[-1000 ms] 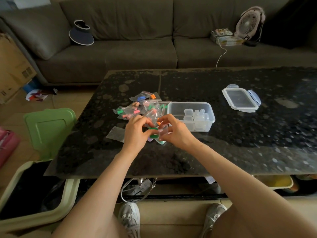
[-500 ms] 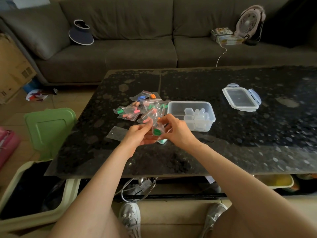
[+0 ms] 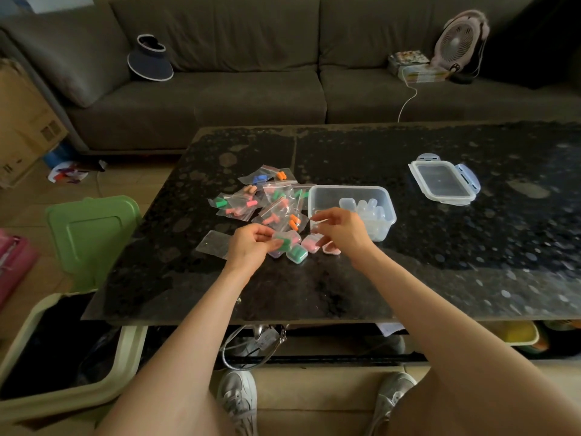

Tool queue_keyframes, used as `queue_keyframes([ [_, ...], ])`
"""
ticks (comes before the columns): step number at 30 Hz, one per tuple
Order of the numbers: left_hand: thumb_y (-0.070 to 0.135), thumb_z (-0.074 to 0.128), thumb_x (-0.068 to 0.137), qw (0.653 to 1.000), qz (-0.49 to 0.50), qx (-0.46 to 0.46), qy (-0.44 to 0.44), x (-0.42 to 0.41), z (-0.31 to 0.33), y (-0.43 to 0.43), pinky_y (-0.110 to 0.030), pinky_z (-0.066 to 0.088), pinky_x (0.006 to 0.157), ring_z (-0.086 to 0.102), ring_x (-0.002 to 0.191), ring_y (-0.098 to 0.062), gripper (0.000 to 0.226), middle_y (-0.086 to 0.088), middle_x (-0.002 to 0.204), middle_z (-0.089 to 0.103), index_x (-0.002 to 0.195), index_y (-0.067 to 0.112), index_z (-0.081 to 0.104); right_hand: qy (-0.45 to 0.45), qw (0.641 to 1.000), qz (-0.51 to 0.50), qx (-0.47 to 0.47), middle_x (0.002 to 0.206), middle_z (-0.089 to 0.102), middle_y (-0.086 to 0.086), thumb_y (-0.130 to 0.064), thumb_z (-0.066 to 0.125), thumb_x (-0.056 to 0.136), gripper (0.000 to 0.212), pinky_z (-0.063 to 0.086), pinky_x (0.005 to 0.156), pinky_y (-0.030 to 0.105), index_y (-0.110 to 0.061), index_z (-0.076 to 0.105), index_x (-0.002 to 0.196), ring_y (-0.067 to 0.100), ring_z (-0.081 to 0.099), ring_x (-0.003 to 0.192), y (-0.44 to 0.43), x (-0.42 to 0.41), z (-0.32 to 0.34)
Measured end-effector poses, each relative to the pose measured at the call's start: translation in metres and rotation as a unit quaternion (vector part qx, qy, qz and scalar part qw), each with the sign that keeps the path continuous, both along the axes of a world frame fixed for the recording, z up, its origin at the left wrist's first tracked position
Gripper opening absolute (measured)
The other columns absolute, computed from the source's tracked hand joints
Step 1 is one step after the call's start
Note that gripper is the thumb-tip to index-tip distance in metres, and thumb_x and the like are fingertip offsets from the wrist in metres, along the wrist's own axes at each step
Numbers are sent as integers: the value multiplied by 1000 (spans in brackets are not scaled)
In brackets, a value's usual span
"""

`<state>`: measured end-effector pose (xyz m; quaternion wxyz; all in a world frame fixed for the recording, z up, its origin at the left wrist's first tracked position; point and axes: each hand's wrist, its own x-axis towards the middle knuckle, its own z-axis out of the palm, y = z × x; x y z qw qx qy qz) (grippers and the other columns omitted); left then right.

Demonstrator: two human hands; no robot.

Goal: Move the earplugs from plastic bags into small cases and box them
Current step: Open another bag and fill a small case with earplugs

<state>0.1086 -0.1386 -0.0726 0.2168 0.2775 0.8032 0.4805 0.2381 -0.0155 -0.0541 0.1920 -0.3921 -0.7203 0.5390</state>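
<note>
My left hand (image 3: 250,245) grips a small clear case (image 3: 285,241) with green earplugs in it, just above the table. My right hand (image 3: 342,231) hovers beside the clear plastic box (image 3: 319,196), thumb and forefinger pinching what looks like an empty clear bag (image 3: 314,227). Between my hands, filled small cases lie on the table: a green one (image 3: 297,253), a pink one (image 3: 311,243) and another (image 3: 331,249). A pile of plastic bags with coloured earplugs (image 3: 267,199) lies behind them. Empty small cases (image 3: 364,207) sit inside the box.
The box's lid (image 3: 443,182) lies to the right on the dark stone table (image 3: 408,262). An empty bag (image 3: 213,243) lies left of my left hand. A bin with a green lid (image 3: 91,234) stands left of the table; a sofa (image 3: 251,89) is behind.
My hands have come apart. The right hand moved right toward the box; the left now holds the case with the green earplugs, lower and nearer the filled cases.
</note>
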Motion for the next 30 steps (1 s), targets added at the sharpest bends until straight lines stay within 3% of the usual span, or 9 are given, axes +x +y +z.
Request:
queue_keyframes([
  [3,14,74,79,1000,-9,0,29,2,-8,5,-29,52,79,64,86,-14,22,-2,94,68,99,10,65,-29,999,-3,16,99,68,10,-9,61,91,9,54,56,21,-15,65,97,14,63,61,4,2,-3],
  [8,28,74,78,988,-35,-14,152,4,-20,16,-37,54,82,63,92,-13,44,8,95,64,117,12,60,-71,993,50,77,97,69,8,-10,63,90,10,55,56,21,-16,66,98,15,64,66,2,0,-7],
  [11,28,72,81,979,-32,-35,196,0,-29,20,-40,54,81,63,98,-17,33,2,104,68,110,15,63,-88,981,104,139,99,69,8,-9,63,89,18,55,56,19,-16,69,105,12,62,62,-4,-3,-15],
  [15,23,72,81,967,-30,-61,244,-6,-38,23,-29,47,84,53,115,-19,21,4,126,61,101,17,67,-116,959,132,221,103,69,5,-13,63,89,27,57,77,31,-24,69,113,13,62,75,-13,-8,-24],
  [19,29,71,82,958,67,-55,273,-17,-27,11,-29,43,78,51,108,-18,31,1,109,62,110,19,63,-139,952,132,239,109,69,5,-16,62,90,30,54,78,26,-25,66,119,17,66,90,-16,-12,-27],
  [23,26,70,83,925,216,-174,259,-46,-24,-17,-42,41,95,43,120,-30,41,-12,128,50,120,17,55,-132,953,129,240,111,68,3,-18,62,91,27,54,87,31,-25,67,117,17,65,97,-20,-15,-25],
  [25,33,72,81,925,191,-248,217,-52,-29,-28,-43,38,98,39,124,-32,48,-13,134,44,122,17,52,-126,953,126,244,108,69,0,-22,63,90,24,53,86,35,-29,67,112,17,63,97,-24,-19,-23],
  [28,34,70,83,913,148,-276,261,-52,-37,-35,-40,40,93,45,118,-30,36,-9,128,49,113,18,58,-105,953,144,243,105,67,-3,-18,57,94,23,44,66,16,-27,67,113,10,59,89,-35,-28,-18],
  [30,28,66,86,899,138,-271,315,-48,-39,-37,-38,44,88,50,113,-27,27,-8,122,55,110,15,62,-70,956,169,229,106,66,2,-13,57,93,25,50,74,22,-21,66,115,11,60,85,-46,-36,-12],
])
